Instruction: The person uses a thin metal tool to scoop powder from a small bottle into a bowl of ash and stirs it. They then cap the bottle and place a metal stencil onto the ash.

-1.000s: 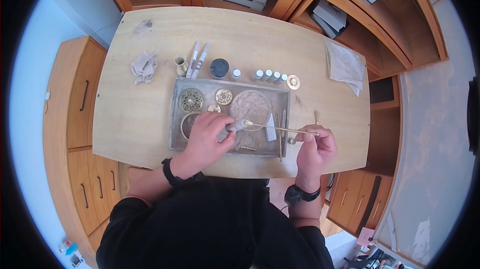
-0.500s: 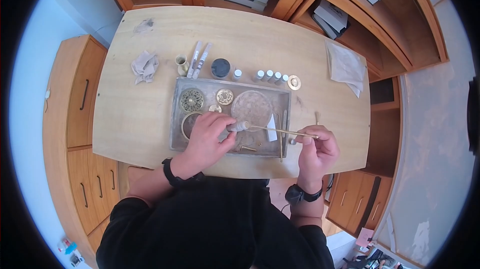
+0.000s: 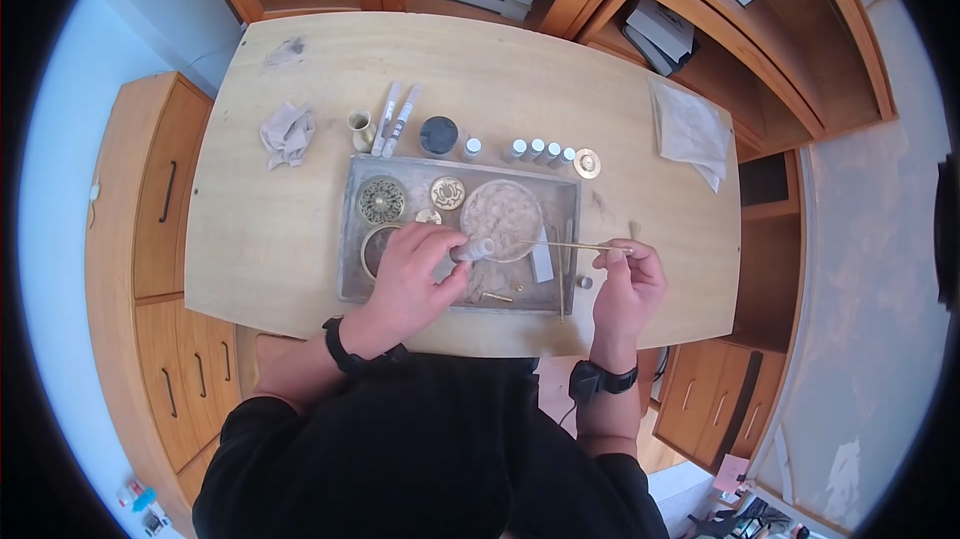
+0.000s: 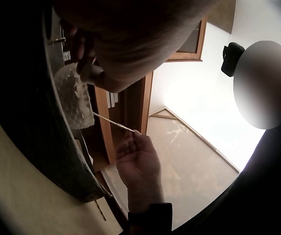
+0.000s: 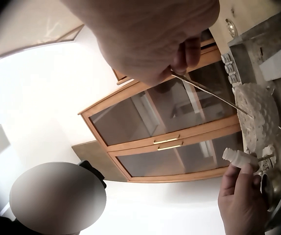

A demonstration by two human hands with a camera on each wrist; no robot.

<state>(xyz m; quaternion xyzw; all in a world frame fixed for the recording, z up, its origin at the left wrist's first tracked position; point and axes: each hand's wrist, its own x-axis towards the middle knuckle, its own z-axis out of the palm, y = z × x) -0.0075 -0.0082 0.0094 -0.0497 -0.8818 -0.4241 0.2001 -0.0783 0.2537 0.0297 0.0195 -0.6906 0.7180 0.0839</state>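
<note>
Between thumb and fingers, my left hand (image 3: 408,274) grips a small glass vial (image 5: 243,159), its uncapped mouth pointing right toward the bowl. My right hand (image 3: 630,294) pinches the end of a thin brass stick tool (image 3: 582,247). The tool's far tip lies over the round glass bowl (image 5: 270,115), which holds pale, lumpy ash (image 3: 500,214). This bowl stands in a grey tray (image 3: 346,239). Left of it in the tray are an openwork brass lid (image 3: 381,200) and a patterned brass disc (image 3: 448,194). A brass dish (image 3: 373,251) is partly hidden by my left hand.
Behind the tray stand a brass vase (image 3: 361,125), two labelled tubes (image 3: 401,122), a dark round jar (image 3: 438,136) and several capped vials (image 3: 537,149). A white card (image 3: 542,261) leans in the tray. Crumpled cloth (image 3: 287,135) lies far left, a plastic bag (image 3: 692,134) far right.
The brass tool's tip has come away from the vial's mouth and is now over the ash bowl. My right hand shifted slightly, while the left hand and vial stayed nearly in place.
</note>
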